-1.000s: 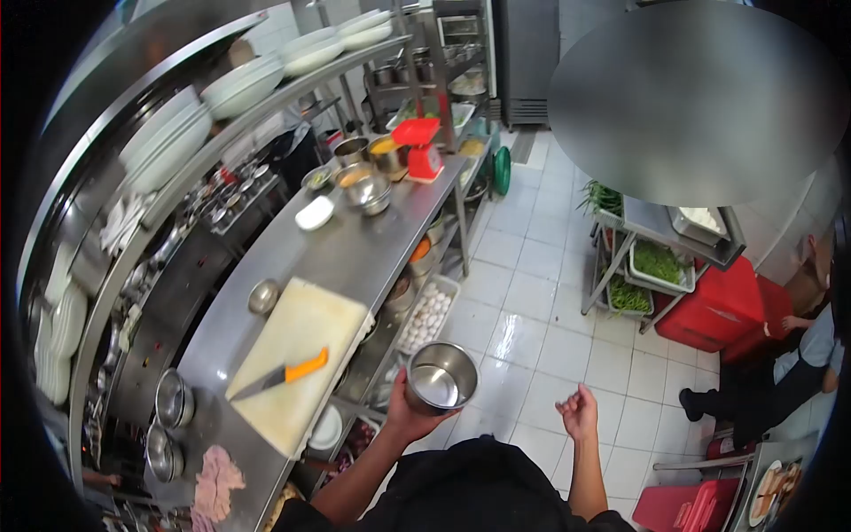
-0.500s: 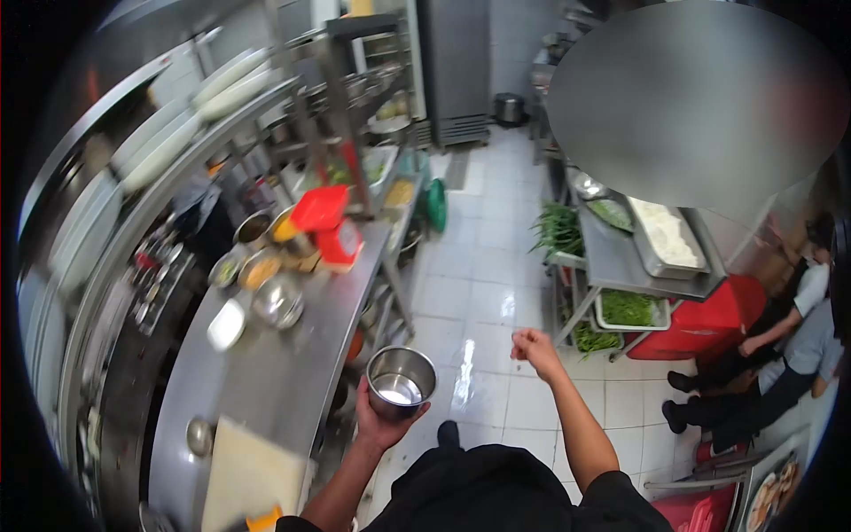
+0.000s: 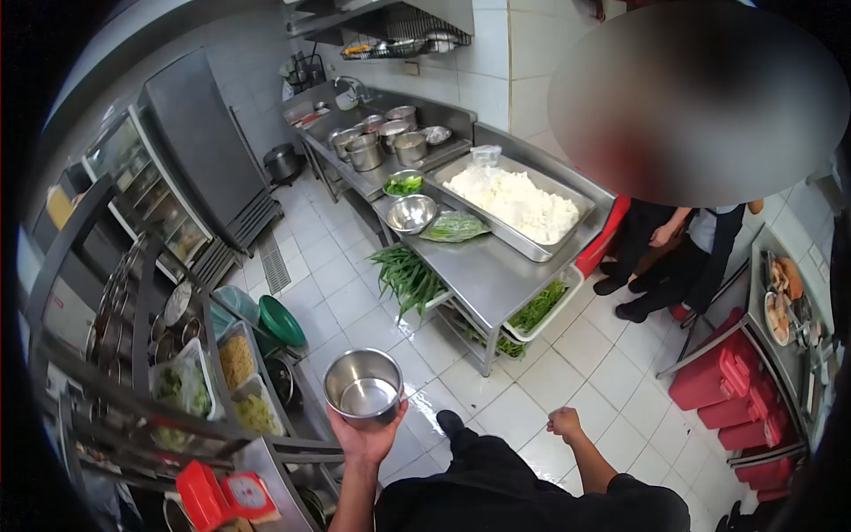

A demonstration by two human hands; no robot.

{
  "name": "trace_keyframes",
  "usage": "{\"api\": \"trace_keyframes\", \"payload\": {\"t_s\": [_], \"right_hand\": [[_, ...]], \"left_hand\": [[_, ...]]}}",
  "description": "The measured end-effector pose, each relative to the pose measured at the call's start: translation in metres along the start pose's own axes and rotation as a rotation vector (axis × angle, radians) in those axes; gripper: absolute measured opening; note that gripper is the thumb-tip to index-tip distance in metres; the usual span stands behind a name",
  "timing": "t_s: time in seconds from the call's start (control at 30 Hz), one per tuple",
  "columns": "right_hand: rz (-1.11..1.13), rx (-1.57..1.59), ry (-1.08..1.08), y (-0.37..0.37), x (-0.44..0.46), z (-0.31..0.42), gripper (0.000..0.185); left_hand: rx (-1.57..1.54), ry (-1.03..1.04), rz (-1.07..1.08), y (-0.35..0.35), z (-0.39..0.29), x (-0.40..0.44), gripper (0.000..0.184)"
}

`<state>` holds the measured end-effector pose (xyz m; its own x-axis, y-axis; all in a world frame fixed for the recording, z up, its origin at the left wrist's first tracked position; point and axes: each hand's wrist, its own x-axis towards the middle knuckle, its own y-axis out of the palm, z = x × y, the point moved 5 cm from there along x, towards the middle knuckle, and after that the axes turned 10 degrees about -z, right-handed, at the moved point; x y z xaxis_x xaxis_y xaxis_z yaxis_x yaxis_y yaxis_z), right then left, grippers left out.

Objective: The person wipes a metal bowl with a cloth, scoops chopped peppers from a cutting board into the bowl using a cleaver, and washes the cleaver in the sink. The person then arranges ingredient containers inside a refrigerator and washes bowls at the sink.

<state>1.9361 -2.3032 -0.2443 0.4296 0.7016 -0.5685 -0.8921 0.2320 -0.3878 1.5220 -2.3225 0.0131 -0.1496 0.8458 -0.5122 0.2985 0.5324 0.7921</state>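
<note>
the left hand's (image 3: 368,439) fingers are gripping a steel pot (image 3: 363,388), spread up around its lower wall with the palm beneath. the pot is held upright over the floor (image 3: 501,403), its mouth upward and its bare metal inside in view. the right hand (image 3: 565,422) is well apart from it, over the floor to the right, fingers curled in a loose fist.

beyond the pot, on the far side, stands a steel table (image 3: 474,279). on it are a deep tray (image 3: 567,240) heaped with white food (image 3: 519,206), a bowl (image 3: 411,214), a green bundle (image 3: 455,225) just beside that bowl, and a smaller bowl of greens (image 3: 405,183) behind. long green stalks (image 3: 409,277) hang at its left end, and more leaves (image 3: 542,310) lie in a tray below. farther off, several pots (image 3: 364,154) crowd a counter.

to the left are a green lid (image 3: 282,320), tubs of cut food (image 3: 237,362) and, near, a red scale (image 3: 226,498). to the right, red boxes (image 3: 714,377) sit beneath another counter. beyond them stand what seem to be two people (image 3: 678,239), their upper parts lost in a blur.
</note>
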Motion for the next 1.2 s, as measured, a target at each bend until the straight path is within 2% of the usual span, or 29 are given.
{"api": "trace_keyframes", "payload": {"t_s": [0.07,0.13,0.17,0.27,0.37,0.5,0.63,0.73,0.83,0.9,0.93,1.0,1.07,1.2], "right_hand": [[0.062,0.005,-0.056,0.054,0.013,0.029,0.011],[0.212,-0.146,-0.227,0.127,0.030,0.085,0.012],[0.237,-0.107,-0.303,0.171,0.039,0.112,0.012],[0.447,-0.255,-0.597,0.291,0.016,0.240,0.015],[0.703,-0.144,-0.701,0.395,-0.026,0.351,0.012],[0.934,-0.077,-0.777,0.513,-0.056,0.447,0.013],[0.847,-0.162,-0.866,0.595,-0.041,0.495,0.012],[0.797,-0.225,-0.733,0.622,0.002,0.477,0.011],[0.657,-0.135,-0.574,0.615,0.030,0.483,0.010],[0.534,0.016,-0.407,0.610,0.058,0.473,0.010],[0.491,0.008,-0.401,0.607,0.073,0.472,0.010],[0.443,-0.003,-0.356,0.599,0.078,0.472,0.010],[0.433,-0.006,-0.340,0.605,0.086,0.484,0.010],[0.427,0.006,-0.287,0.645,0.096,0.534,0.008]], "left_hand": [[0.025,0.056,-0.040,0.019,-0.028,0.029,0.083],[0.003,0.067,-0.034,0.032,-0.056,0.057,0.084],[-0.026,0.078,-0.019,0.036,-0.071,0.068,0.085],[-0.099,0.129,-0.032,0.030,-0.114,0.103,0.084],[-0.224,0.156,-0.068,0.019,-0.152,0.133,0.082],[-0.205,0.214,-0.110,0.004,-0.213,0.186,0.081],[-0.181,0.251,-0.200,-0.002,-0.282,0.250,0.079],[-0.226,0.175,-0.154,0.017,-0.326,0.295,0.078],[-0.154,0.094,-0.102,0.042,-0.374,0.357,0.077],[-0.123,0.000,0.008,0.067,-0.399,0.400,0.071],[-0.107,-0.011,0.033,0.083,-0.411,0.419,0.070],[-0.041,0.029,-0.021,0.112,-0.436,0.459,0.072],[-0.063,0.026,0.011,0.133,-0.462,0.499,0.072],[-0.111,0.104,0.009,0.167,-0.527,0.560,0.074]]}}
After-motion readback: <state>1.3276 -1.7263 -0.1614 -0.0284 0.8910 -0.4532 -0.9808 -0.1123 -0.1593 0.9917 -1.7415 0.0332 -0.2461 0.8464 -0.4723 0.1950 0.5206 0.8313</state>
